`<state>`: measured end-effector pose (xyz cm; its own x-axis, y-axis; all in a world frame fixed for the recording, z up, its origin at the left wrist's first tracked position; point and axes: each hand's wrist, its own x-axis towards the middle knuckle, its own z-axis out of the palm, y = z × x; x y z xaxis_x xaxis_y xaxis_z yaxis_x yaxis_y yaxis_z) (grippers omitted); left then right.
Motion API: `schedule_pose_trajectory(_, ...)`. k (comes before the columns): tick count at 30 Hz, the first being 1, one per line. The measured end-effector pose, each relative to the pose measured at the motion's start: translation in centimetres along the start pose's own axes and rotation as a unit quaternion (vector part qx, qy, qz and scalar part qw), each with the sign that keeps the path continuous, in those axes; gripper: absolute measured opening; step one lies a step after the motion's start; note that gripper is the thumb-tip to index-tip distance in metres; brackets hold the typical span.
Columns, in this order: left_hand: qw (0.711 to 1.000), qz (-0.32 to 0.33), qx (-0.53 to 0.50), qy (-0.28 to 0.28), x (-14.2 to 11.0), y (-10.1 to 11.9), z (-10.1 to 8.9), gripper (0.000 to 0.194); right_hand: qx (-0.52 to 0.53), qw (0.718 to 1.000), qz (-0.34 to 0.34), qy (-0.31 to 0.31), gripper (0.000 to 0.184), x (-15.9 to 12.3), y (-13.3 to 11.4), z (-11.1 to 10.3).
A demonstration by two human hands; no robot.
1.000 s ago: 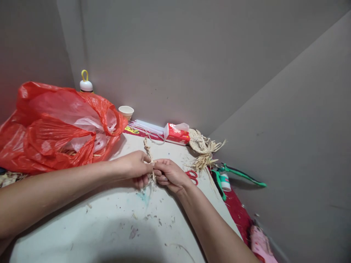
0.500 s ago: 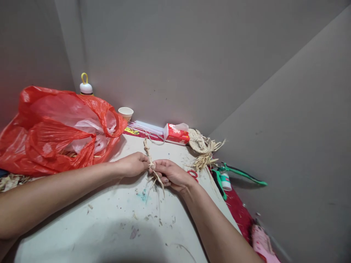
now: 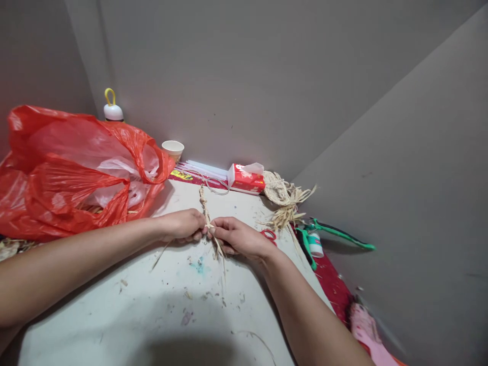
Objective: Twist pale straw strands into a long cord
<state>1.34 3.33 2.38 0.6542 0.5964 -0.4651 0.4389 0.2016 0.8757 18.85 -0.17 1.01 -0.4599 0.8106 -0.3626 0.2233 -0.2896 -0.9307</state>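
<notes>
Above the white tabletop, a thin braid of dried straw-like strands (image 3: pixel 204 201) runs away from me, with loose ends fanning out toward me. My left hand (image 3: pixel 185 224) is closed on the braid's left side; a loose strand (image 3: pixel 160 256) hangs below it. From the right, my right hand (image 3: pixel 238 236) pinches the same braid between thumb and fingers, close beside the left fingertips. Some fingertips are hidden behind the strands and the hands.
A red plastic bag (image 3: pixel 68 188) bulges at the left. Along the back stand a paper cup (image 3: pixel 173 148), a red tissue pack (image 3: pixel 247 179) and a coil of braided straw (image 3: pixel 276 188). Red-handled scissors (image 3: pixel 270 235) and green-handled cutters (image 3: pixel 343 235) lie at the right.
A loose strand now hangs to the lower left, under my left hand. The right hand still pinches the braid, and the view has shifted slightly.
</notes>
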Motion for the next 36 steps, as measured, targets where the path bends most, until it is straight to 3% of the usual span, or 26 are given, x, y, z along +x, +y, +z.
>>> schedule_pose_trajectory(5,0.996,-0.053,-0.068,0.015,-0.3,0.5,0.2,0.015,-0.073,0.997,-0.016,0.008,0.020,-0.2,-0.2,0.0)
schedule_pose_trajectory(10,0.996,-0.024,-0.081,0.013,-0.1,0.2,0.4,0.019,-0.156,0.987,-0.028,0.031,0.016,-0.4,-0.7,0.3)
schedule_pose_trajectory(17,0.994,0.014,-0.048,0.092,0.1,-0.3,1.0,0.014,-0.313,0.941,-0.083,0.100,0.021,-1.0,-1.2,0.7)
schedule_pose_trajectory(20,0.992,0.028,-0.028,0.118,0.1,-0.5,1.3,0.015,-0.364,0.920,-0.058,0.132,0.022,-1.7,-1.9,0.4)
schedule_pose_trajectory(24,0.989,0.049,-0.037,0.134,-0.1,-0.6,1.4,0.016,-0.320,0.937,-0.001,0.138,0.027,-2.1,-2.5,1.0)
schedule_pose_trajectory(28,0.989,0.041,-0.068,0.128,0.0,-0.7,1.4,0.017,-0.299,0.948,-0.010,0.112,0.029,-1.8,-2.0,2.9)
schedule_pose_trajectory(30,0.989,0.027,-0.081,0.120,0.2,-0.9,1.2,0.016,-0.362,0.923,-0.029,0.129,0.025,-1.6,-1.6,3.8)
schedule_pose_trajectory(34,0.989,0.012,-0.108,0.100,0.3,-0.9,1.0,0.019,-0.512,0.837,-0.042,0.190,0.023,-1.7,-1.7,5.1)
schedule_pose_trajectory(36,0.989,0.014,-0.116,0.095,0.1,-0.8,1.0,0.024,-0.556,0.807,-0.036,0.196,0.026,-2.1,-2.2,5.6)
